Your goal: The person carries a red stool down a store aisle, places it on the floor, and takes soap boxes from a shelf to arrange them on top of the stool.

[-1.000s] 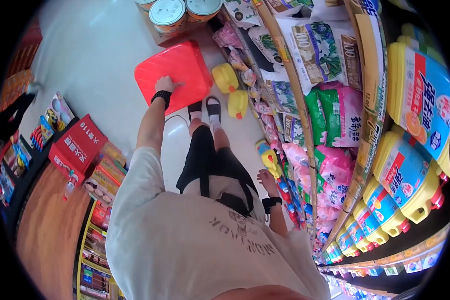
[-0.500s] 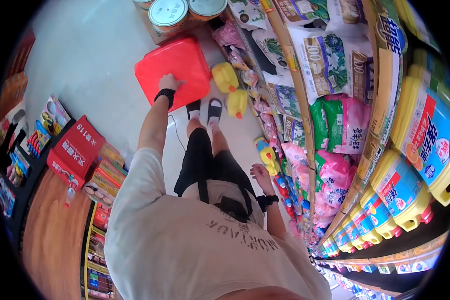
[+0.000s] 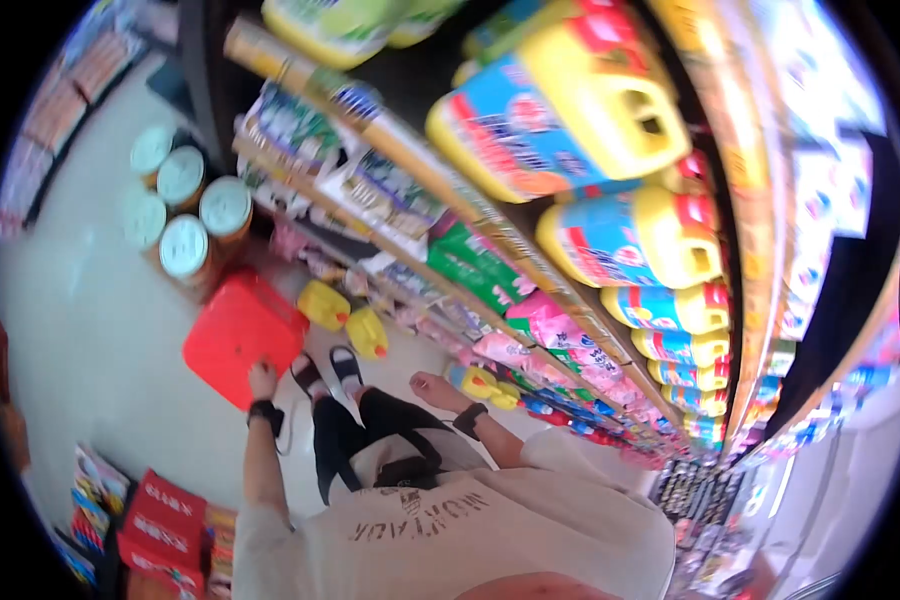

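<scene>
A: Head view, quick. Left hand?
B: Left hand (image 3: 262,380) is on top of the red plastic item (image 3: 232,328), near the edge closest to the feet. Fingers are blurred; can't tell if it's gripping or just resting.
A: Right hand?
B: Right hand (image 3: 437,391) is off to the other side, out past the legs, apart from the red plastic item. Looks loosely curled, nothing seen in it, but too blurry to say open or closed.
A: Where's the red item sitting?
B: Low by the floor (image 3: 95,330), just ahead of the sandals (image 3: 345,366). Squarish top. Can't tell if its underside touches the floor.
A: Neighbours?
B: Round tubs with pale lids (image 3: 184,246) just beyond it, two yellow containers (image 3: 323,306) beside it, on the shelf side.
A: Shelf?
B: Shelving (image 3: 530,262) runs along the right: yellow bottles (image 3: 545,115) with blue labels higher up, pink and green packs (image 3: 475,265) lower.
A: Bottom left?
B: Red box (image 3: 165,520), white lettering, well apart from both hands.
</scene>
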